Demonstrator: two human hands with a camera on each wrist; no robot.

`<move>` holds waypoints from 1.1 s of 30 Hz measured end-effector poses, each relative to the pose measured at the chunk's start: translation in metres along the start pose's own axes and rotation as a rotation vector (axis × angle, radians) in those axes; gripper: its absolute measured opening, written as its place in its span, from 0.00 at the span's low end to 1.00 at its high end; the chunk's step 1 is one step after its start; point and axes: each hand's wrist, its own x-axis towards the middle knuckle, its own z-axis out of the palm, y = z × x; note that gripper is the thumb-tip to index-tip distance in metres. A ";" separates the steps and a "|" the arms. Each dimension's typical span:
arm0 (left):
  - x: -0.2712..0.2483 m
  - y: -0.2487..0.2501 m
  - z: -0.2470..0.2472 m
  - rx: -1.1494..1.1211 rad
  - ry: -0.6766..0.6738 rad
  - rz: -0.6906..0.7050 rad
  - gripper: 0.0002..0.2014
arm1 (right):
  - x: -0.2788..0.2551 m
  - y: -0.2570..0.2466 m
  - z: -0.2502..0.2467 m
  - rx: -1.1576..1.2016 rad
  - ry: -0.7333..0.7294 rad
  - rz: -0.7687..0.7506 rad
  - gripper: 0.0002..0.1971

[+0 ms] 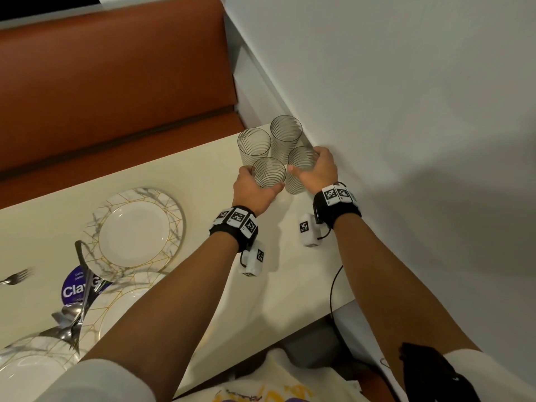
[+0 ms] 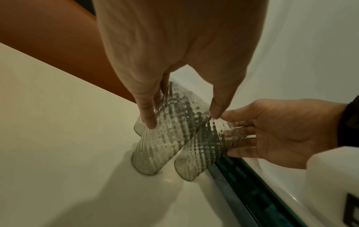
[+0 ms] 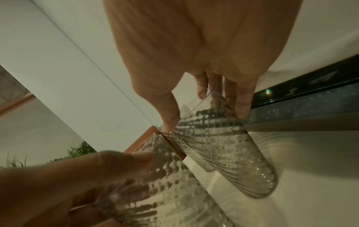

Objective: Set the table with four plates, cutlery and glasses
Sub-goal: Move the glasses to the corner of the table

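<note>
Several clear ribbed glasses stand in the far right corner of the cream table [image 1: 179, 169], against the wall. My left hand [image 1: 252, 188] grips the near-left glass [image 1: 268, 172] from the side, thumb and fingers curled round it [image 2: 170, 130]. My right hand [image 1: 317, 169] grips the near-right glass [image 1: 300, 169], seen close in the right wrist view [image 3: 223, 145]. Both held glasses have their bases on the table. Two more glasses [image 1: 254, 145] [image 1: 285, 134] stand free just behind. Marbled plates with gold lines [image 1: 171, 210] lie to the left.
The white wall [image 1: 406, 111] runs close along my right hand. An orange-brown bench [image 1: 116, 82] lies beyond the table's far edge. Loose cutlery [image 1: 72, 317], a fork [image 1: 16, 277] and a purple round label [image 1: 71, 290] lie beside the plates at the lower left.
</note>
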 end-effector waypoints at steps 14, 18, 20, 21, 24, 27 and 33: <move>-0.019 -0.016 -0.027 0.030 -0.133 0.028 0.57 | -0.031 -0.016 -0.013 -0.283 0.113 -0.191 0.40; -0.038 -0.057 -0.067 0.003 -0.071 0.063 0.29 | -0.069 -0.038 -0.006 -0.223 0.250 -0.377 0.23; -0.050 -0.084 -0.094 -0.005 -0.022 0.060 0.15 | -0.091 -0.050 0.008 -0.196 0.269 -0.469 0.17; -0.056 -0.099 -0.108 -0.010 -0.005 0.049 0.11 | -0.102 -0.055 0.018 -0.159 0.257 -0.524 0.14; -0.079 -0.148 -0.151 -0.018 0.037 0.023 0.08 | -0.141 -0.063 0.059 -0.040 0.114 -0.623 0.10; -0.106 -0.201 -0.193 -0.022 0.084 -0.020 0.07 | -0.186 -0.064 0.104 -0.025 -0.086 -0.606 0.10; -0.163 -0.284 -0.264 -0.066 0.204 -0.125 0.06 | -0.276 -0.045 0.181 -0.199 -0.416 -0.342 0.12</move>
